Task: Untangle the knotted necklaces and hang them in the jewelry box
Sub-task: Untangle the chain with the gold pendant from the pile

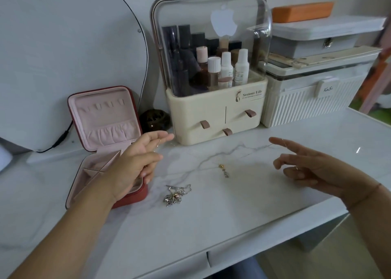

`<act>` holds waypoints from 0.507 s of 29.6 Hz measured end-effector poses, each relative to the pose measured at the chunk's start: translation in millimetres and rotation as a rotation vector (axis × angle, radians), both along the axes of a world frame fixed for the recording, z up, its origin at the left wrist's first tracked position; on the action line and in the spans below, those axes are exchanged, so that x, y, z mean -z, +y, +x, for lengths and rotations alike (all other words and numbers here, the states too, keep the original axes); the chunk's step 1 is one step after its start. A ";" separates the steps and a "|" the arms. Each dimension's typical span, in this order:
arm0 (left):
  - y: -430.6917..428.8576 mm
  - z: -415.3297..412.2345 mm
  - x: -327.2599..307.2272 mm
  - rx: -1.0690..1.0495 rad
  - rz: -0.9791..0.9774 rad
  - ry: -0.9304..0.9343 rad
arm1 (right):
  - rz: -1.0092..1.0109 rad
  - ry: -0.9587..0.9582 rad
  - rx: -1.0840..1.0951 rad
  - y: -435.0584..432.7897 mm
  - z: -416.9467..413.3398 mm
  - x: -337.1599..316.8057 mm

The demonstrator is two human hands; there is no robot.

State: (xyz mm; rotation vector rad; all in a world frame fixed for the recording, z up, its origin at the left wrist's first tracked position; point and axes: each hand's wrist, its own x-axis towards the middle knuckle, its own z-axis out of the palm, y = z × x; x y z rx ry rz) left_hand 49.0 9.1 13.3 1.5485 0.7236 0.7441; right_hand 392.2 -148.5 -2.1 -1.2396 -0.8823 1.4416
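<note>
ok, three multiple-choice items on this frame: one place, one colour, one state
1. Where is the silver necklace tangle relative to the jewelry box?
A. inside it
B. on the table, to its right
C. on top of it

2. What colour is the jewelry box lining?
A. pink
B. black
C. green

3. The lid of the jewelry box is:
A. closed
B. open, standing up
C. detached, flat on the table

Answers:
1 B, the tangle lies on the marble surface just right of the box's red base.
2 A, pink lining shows inside both the raised lid and the base compartments.
3 B, the lid stands up behind the base, with its hooks and pocket facing the camera.
</note>
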 end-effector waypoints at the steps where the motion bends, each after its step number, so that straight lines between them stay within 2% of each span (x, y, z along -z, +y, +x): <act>1: -1.1 0.0 1.7 0.000 0.008 0.008 | 0.001 0.006 0.000 -0.2 1.1 -1.1; 10: -4.6 -2.7 5.7 -0.038 0.034 0.005 | -0.042 0.008 -0.018 -3.8 13.4 -2.8; 12: -5.8 -1.3 6.9 -0.067 0.071 0.080 | -0.070 -0.025 -0.005 -2.7 10.6 -0.7; 15: -7.8 4.1 9.2 -0.106 0.251 0.276 | -0.111 -0.179 0.037 -0.5 4.5 2.6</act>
